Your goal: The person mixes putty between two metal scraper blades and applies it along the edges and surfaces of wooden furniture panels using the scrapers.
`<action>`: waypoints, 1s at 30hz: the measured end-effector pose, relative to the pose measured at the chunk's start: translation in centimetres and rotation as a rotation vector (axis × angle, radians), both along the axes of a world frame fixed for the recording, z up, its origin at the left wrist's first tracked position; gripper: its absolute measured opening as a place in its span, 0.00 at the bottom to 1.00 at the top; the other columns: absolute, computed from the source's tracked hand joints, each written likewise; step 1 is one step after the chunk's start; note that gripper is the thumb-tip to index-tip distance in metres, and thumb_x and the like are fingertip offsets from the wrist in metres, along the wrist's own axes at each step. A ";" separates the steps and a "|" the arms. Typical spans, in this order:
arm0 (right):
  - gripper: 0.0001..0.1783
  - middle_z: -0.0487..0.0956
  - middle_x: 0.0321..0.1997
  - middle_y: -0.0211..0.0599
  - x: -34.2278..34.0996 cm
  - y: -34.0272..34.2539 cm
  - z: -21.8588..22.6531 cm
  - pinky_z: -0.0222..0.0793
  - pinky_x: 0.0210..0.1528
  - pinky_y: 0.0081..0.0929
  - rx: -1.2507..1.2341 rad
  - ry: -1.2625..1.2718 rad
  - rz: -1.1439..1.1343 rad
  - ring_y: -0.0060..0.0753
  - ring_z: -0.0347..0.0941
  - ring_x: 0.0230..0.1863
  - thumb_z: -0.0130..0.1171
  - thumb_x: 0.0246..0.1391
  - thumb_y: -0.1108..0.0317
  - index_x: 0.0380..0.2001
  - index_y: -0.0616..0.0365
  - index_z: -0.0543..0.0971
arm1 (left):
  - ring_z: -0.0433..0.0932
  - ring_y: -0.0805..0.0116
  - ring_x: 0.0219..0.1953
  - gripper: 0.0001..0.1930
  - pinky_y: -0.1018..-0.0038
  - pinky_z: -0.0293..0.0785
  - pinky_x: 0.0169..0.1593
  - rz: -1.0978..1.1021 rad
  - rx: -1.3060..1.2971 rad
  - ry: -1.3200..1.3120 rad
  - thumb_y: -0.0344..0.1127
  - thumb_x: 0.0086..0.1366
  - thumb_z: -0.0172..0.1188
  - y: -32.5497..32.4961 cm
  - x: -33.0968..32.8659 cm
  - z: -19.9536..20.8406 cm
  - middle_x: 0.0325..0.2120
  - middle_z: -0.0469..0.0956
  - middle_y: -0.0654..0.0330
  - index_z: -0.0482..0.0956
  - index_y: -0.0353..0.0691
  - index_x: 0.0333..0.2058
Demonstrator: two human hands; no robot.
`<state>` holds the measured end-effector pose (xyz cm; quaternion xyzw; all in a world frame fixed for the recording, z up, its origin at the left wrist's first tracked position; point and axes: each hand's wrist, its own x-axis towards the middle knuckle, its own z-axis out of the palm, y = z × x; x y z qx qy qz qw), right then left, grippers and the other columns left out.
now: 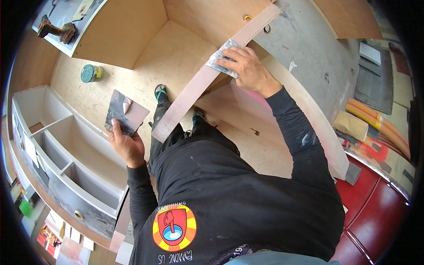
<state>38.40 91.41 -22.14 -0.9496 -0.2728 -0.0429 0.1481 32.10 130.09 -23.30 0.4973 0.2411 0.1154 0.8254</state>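
Observation:
My left hand (pixel 126 145) grips a dark, smeared square plate (pixel 115 110) by its lower edge, thumb on top. A smooth patch of pink putty (pixel 138 114) and a small lump lie on the plate. My right hand (pixel 252 70) presses a grey, stained flat spreader (pixel 224 54) against a long narrow panel edge (pixel 187 98). This edge runs slantwise from near my legs to the far right and is coated in pale pink filler. Part of the spreader is hidden beneath my fingers.
A can with a green lid (pixel 90 73) stands on the plywood floor. A worn power tool (pixel 56 30) rests on the cabinet at upper left. Left of me is a curved unit with compartments (pixel 75 145). A red padded seat (pixel 371 207) and orange tubes (pixel 375 119) are at right.

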 end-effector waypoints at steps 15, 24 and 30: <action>0.31 0.74 0.55 0.44 -7.1 6.1 5.2 0.66 0.61 0.39 0.700 0.222 -0.074 0.48 0.69 0.60 0.52 0.40 0.88 0.51 0.56 0.77 | 0.81 0.65 0.46 0.15 0.68 0.83 0.42 -0.391 -0.614 0.446 0.40 0.72 0.48 -8.6 0.1 2.4 0.46 0.79 0.58 0.71 0.41 0.53; 0.28 0.74 0.53 0.45 -9.3 8.0 5.7 0.68 0.58 0.40 0.703 0.014 -0.103 0.52 0.71 0.54 0.49 0.42 0.88 0.48 0.59 0.78 | 0.76 0.67 0.51 0.14 0.68 0.74 0.54 -0.357 -0.364 0.017 0.36 0.72 0.50 -10.1 1.3 6.1 0.47 0.77 0.59 0.72 0.41 0.53; 0.29 0.74 0.53 0.44 -8.6 6.2 8.4 0.67 0.58 0.43 0.488 -0.058 -0.169 0.52 0.70 0.56 0.54 0.39 0.86 0.49 0.56 0.80 | 0.75 0.73 0.45 0.13 0.75 0.73 0.50 -0.262 0.147 -0.231 0.35 0.74 0.49 -11.3 3.0 3.8 0.46 0.76 0.60 0.68 0.38 0.53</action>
